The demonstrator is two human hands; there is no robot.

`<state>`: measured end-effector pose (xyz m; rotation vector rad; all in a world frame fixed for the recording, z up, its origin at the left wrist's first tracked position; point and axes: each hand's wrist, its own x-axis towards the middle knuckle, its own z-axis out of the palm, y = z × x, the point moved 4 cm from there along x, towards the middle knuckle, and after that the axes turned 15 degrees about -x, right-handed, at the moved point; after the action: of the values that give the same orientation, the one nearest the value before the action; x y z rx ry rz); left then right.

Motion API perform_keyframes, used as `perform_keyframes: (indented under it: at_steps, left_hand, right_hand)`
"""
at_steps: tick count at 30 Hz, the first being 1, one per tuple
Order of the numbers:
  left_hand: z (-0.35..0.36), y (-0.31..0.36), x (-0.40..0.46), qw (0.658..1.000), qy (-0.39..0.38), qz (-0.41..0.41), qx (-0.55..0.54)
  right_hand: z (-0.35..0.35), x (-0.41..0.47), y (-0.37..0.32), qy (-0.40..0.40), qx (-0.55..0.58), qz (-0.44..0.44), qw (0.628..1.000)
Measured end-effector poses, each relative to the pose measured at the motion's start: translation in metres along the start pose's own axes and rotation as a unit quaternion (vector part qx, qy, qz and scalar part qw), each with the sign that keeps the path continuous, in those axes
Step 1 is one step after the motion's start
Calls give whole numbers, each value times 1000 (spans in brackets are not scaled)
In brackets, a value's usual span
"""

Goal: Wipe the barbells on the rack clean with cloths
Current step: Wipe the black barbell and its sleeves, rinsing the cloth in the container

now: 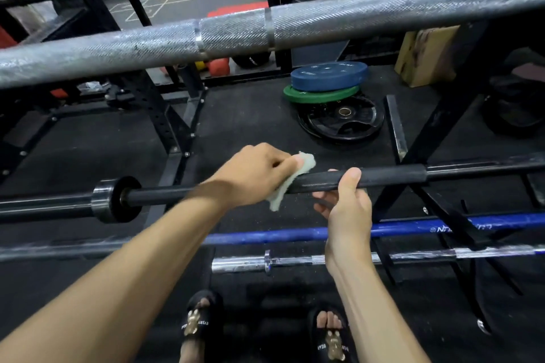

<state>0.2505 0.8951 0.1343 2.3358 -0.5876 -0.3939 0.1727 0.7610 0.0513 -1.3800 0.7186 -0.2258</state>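
A black barbell (pixel 383 175) lies across the rack at mid height. My left hand (pixel 253 177) grips a pale green cloth (pixel 283 188) wrapped over the bar's shaft, left of centre. My right hand (pixel 345 197) holds the same bar from below, thumb over the top, just right of the cloth. A thick silver knurled barbell (pixel 324 23) crosses the view above. Below the black bar lie a blue barbell (pixel 265 237) and a chrome barbell (pixel 295 261).
Black rack uprights and braces (pixel 439 132) stand at right and left. Blue, green and black weight plates (pixel 330 88) are stacked on the dark rubber floor behind. A cardboard box (pixel 424 59) sits far right. My feet in black slides (pixel 203 324) stand under the bars.
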Motion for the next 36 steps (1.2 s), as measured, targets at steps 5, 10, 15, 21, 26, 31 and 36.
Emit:
perform_keyframes:
  at_steps: [5,10,15,21,26,31,36]
  left_hand:
    - [-3,-14,-35,997,46,46,-27]
    - [20,-4,-33,989,107,91,51]
    - [26,8,-13,986,140,9,91]
    - [28,7,-19,982,145,121,28]
    - [38,10,-34,969,182,158,51]
    - [46,43,-26,973,156,147,88]
    - [21,-16,-45,943,291,107,123]
  right_hand:
    - [0,-2,1,-12,4,-1,1000]
    - [5,-6,0,2,14,0,1000]
    - [12,-10,1,30,25,3,999]
    - [14,-9,-2,34,37,11,999]
    - [18,-9,0,43,40,4,998]
    - [20,-7,3,58,47,15,997]
    - [17,-7,-4,58,67,18,996]
